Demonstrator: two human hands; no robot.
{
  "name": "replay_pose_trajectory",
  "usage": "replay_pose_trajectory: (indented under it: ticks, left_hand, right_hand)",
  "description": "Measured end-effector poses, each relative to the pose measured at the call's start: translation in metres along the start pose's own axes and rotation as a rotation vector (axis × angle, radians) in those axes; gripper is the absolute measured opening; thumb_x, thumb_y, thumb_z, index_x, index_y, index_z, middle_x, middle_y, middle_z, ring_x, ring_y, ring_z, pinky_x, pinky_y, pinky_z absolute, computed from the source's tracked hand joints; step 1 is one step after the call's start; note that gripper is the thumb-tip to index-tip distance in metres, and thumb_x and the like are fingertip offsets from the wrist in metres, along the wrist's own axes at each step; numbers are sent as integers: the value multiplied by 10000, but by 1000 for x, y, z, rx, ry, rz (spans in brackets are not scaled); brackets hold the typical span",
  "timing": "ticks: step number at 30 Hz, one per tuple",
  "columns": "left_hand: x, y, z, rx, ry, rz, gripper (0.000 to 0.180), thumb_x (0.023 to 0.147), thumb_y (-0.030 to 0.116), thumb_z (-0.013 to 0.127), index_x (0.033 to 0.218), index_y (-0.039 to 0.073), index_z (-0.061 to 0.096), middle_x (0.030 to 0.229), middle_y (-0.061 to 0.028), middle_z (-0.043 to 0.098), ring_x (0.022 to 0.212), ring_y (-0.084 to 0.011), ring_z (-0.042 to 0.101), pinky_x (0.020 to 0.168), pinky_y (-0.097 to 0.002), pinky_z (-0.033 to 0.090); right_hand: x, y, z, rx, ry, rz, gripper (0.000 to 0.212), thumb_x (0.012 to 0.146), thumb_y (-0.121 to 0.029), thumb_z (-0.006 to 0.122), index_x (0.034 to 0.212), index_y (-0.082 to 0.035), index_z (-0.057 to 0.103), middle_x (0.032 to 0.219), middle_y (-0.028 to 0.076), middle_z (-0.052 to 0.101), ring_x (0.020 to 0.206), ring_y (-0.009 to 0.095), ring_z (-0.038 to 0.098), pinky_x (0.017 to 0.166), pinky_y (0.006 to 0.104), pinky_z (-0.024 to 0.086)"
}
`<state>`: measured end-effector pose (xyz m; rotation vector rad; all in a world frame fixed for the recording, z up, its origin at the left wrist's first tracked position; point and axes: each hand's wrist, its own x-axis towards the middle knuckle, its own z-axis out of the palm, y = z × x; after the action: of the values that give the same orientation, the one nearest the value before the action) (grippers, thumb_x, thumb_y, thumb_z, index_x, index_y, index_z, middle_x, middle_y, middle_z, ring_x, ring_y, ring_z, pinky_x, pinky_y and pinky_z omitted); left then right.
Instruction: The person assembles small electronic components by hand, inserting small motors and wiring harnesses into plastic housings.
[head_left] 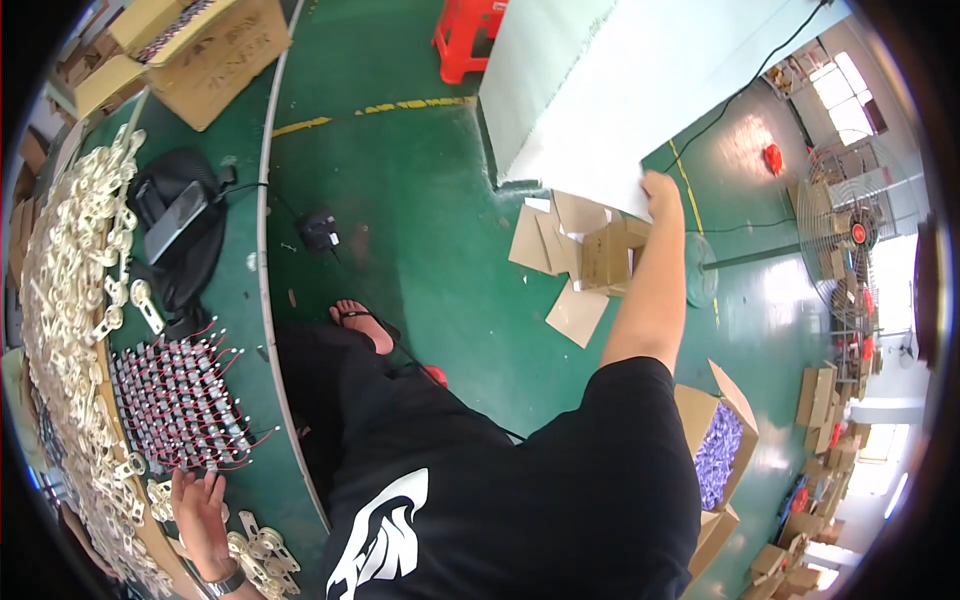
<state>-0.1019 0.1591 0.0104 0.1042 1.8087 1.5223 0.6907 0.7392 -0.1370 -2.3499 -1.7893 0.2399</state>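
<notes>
My left hand (202, 520), fingers spread and slightly bent, is at the near edge of a block of small motors (180, 400) with red wires on the green worktable. Its fingertips meet or nearly meet the nearest motors; the view does not settle which. Cream plastic parts (262, 550) lie beside that wrist, and a long heap of similar pieces (75, 260) runs along the table's left. Stretched far out to the right, my right hand (660, 193) has curled fingers at the edge of a bright white surface (590, 130). What the fingers hold, if anything, is hidden.
A phone (177, 222) lies on a black bag (185, 270). An open carton (215, 60) stands at the table's far end. On the floor are cardboard pieces (575, 312), a red stool (462, 45), a standing fan (850, 235) and a carton of purple items (745, 425).
</notes>
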Motion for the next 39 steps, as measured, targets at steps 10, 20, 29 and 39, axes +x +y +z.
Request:
replay_pose_trajectory:
  ticks: [10,20,29,39]
  left_hand:
    - [18,21,-16,52,74,-122,597,951,78,686,1481,-9,426,1178,-94,619,1187,-351,616,1080,-497,514]
    - [45,12,-66,13,10,-162,499,1011,143,653,1459,-5,493,1259,-122,640,1244,-349,619,1095,-481,516]
    - [10,15,-43,25,74,-61,586,1048,187,641,1517,-92,430,1468,-224,514,1318,-390,576,1142,-479,499]
    - [-96,-16,-59,47,91,319,601,1064,116,566,1620,13,361,1562,-215,477,1354,-349,579,1177,-454,471]
  right_hand:
    - [-91,153,30,911,770,1311,408,873,-92,679,1237,93,672,1319,243,683,1134,366,726,861,476,659]
    - [-101,266,130,1430,217,1238,407,1024,-65,468,1391,113,476,1355,300,568,1199,464,638,952,574,624]
    - [-124,72,163,682,669,772,275,837,-89,687,1074,-18,807,1102,183,788,1003,308,757,906,439,604]
    - [-211,-384,-38,1560,394,-585,183,1059,22,536,1166,15,685,1032,91,731,823,123,673,771,270,558]
